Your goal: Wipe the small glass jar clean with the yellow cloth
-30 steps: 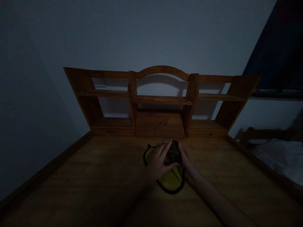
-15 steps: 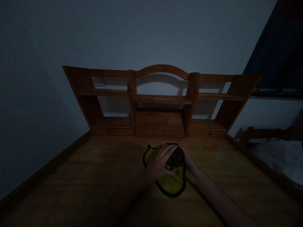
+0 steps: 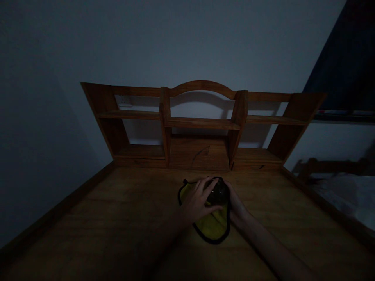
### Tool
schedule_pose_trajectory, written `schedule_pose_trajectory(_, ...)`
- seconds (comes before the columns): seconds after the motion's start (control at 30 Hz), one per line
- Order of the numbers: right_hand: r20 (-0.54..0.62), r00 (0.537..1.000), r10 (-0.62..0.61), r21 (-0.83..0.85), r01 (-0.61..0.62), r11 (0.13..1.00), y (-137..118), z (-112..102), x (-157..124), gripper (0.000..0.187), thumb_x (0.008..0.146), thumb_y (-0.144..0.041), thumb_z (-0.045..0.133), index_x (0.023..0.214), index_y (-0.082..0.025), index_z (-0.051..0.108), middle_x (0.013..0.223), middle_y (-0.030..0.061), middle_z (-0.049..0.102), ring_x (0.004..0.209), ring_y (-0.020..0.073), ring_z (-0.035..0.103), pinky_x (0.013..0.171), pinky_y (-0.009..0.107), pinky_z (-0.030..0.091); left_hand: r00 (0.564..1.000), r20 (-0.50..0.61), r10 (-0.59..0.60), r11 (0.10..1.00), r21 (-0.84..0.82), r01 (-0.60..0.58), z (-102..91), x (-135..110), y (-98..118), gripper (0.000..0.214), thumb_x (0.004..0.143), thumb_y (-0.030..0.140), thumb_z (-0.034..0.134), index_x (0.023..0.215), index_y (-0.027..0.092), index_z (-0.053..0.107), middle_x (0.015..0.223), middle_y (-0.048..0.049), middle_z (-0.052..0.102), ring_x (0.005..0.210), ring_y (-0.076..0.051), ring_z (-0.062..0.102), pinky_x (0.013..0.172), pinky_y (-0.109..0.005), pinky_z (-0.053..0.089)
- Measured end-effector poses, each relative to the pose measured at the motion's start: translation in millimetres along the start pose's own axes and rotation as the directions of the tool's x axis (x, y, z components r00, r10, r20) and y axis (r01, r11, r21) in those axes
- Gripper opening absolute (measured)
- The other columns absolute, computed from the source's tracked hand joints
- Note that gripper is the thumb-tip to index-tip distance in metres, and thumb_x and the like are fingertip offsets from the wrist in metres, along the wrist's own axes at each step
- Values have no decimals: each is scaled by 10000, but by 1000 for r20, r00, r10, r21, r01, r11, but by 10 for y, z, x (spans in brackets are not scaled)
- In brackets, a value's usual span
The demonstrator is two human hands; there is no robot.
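Our left hand and right hand grip a dark round object between them. It is over a yellow cloth on the desk.

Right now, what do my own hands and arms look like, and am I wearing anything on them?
The left hand and right hand have no gloves, and the right forearm shows no sleeve up to the picture's edge. The left forearm is mostly lost in shadow. The light is too dim to tell any ring, watch or marking.
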State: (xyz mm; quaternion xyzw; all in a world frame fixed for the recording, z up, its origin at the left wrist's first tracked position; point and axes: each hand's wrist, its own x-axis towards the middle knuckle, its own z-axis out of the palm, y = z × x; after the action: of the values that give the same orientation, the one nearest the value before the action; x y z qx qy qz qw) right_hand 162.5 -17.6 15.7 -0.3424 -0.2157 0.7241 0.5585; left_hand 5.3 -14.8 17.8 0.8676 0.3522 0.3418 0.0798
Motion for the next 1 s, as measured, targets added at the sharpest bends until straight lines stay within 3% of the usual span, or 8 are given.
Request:
schedule_pose_trajectory(0.23,102,994,30,47,-35,998,-6,-45,52,269,843,-363,548,971,-174,691,909,25,752,824,178,690,830,293,510,996,-61,-67,997,-32,65,65,-16,-31,907,718,581,659,1450,331,186,1360,-89,416,1274,-266,416,1052,-435,408)
schedule_pose_trajectory(0.4,77,997,-1,17,-1,1000,-1,-11,34,257,849,-354,563,1004,-193,691,949,10,751,852,163,694,848,279,516,993,-83,-85,996,-38,82,53,-14,-17,907,720,592,651,1452,338,178,1350,-88,417,1272,-270,420,1055,-438,401)
schedule_pose_trajectory(0.67,49,998,46,-49,-44,998,-20,40,-7,286,830,-390,600,999,-178,691,919,27,756,850,186,703,846,306,530,987,-109,-122,992,-49,118,67,-20,-5,895,728,570,660,1449,340,184,1337,-87,426,1253,-269,440,1033,-435,418)
schedule_pose_trajectory(1.0,27,1000,2,-135,2,991,10,72,-82,337,789,-517,564,916,-238,703,857,13,753,855,233,693,815,376,547,996,-3,-91,978,-187,89,-2,-14,-19,965,683,531,726,1451,331,176,1385,-57,386,1283,-253,411,1078,-413,393)
